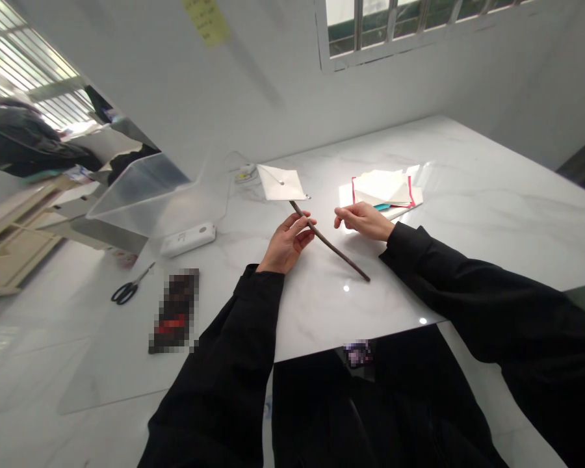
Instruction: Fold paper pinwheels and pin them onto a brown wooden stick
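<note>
Nearest is the dark lap (380,416), with two black sleeves (224,364) reaching over the white desk (322,325). Over on the left are scissors (132,285) with black handles, and next to them a dark thing with red on it (174,312), too blurry to name.

The thin brown stick (341,252) is in the left hand (287,244). The thumb and fingers hold it near its top. Its long bottom part pokes out past the fingers, slanting to the right and toward the person. I cannot tell if its low end touches the desk.

The right hand (363,220) is near the stick but apart from it. Its fingers are curled in, and I cannot tell if they pinch something tiny.

Just past the left hand, the white paper square (281,185) is at the stick's top end, with a little dot in its middle.

Behind the right hand lies a pile of papers (383,188) with red edges. A long white box (188,239) lies to the left, near a clear bin (141,188). Farther back are a yellow note (205,21) on the wall and a barred window (404,23).
</note>
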### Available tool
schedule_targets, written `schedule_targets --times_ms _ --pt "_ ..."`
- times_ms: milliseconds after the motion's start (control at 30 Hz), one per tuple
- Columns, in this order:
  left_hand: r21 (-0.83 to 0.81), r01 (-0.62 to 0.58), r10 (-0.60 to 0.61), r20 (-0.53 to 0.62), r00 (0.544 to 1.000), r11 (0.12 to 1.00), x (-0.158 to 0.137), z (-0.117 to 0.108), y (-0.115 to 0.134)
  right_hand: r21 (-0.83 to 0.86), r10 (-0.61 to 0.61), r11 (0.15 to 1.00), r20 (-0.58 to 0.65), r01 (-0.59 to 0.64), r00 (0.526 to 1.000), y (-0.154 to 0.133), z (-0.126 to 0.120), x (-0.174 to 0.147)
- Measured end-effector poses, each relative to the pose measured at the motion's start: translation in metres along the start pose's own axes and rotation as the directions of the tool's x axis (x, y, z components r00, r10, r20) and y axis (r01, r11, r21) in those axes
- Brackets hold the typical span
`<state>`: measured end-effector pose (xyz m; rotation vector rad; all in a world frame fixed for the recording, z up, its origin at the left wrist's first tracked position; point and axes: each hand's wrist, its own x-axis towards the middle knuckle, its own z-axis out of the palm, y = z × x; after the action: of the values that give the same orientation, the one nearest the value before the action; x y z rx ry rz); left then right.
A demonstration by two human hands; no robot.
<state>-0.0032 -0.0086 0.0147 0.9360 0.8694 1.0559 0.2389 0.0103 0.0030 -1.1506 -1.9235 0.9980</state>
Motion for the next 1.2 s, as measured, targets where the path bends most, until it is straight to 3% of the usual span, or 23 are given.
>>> schedule_targets --times_ms 133,233,367,467,667,833,1200 --pt "-0.008 -0.029 0.028 -0.072 0.997 1.0 0.004 0.002 -0.004 0.038 -0.023 0.999 0.233 0.015 0.972 -0.008 0.008 -0.005" --pt "-0.019 -0.051 0.048 -0.108 0.993 0.999 0.006 0.002 -0.006 0.039 -0.05 0.998 0.308 0.04 0.95 -0.011 0.011 -0.007" --pt "-0.037 -0.054 0.049 -0.121 0.991 0.998 0.007 0.001 -0.008 0.132 -0.028 0.991 0.396 -0.027 0.918 -0.013 0.014 -0.009" --pt "-0.076 -0.064 0.052 -0.153 0.987 0.995 0.009 -0.001 -0.007 0.2 -0.022 0.977 0.422 -0.07 0.906 -0.013 0.015 -0.009" --pt "-0.221 -0.109 0.014 -0.391 0.92 0.969 0.019 -0.019 0.002 0.198 -0.008 0.976 0.443 -0.089 0.896 -0.014 0.013 -0.009" --pt "-0.2 -0.174 0.086 -0.387 0.918 0.964 0.022 -0.032 0.005 0.168 0.004 0.981 0.492 -0.1 0.871 -0.017 0.013 -0.012" --pt "-0.355 -0.228 0.043 -0.46 0.887 0.907 0.023 -0.03 0.006 0.113 0.034 0.985 0.611 -0.129 0.791 -0.018 0.015 -0.013"
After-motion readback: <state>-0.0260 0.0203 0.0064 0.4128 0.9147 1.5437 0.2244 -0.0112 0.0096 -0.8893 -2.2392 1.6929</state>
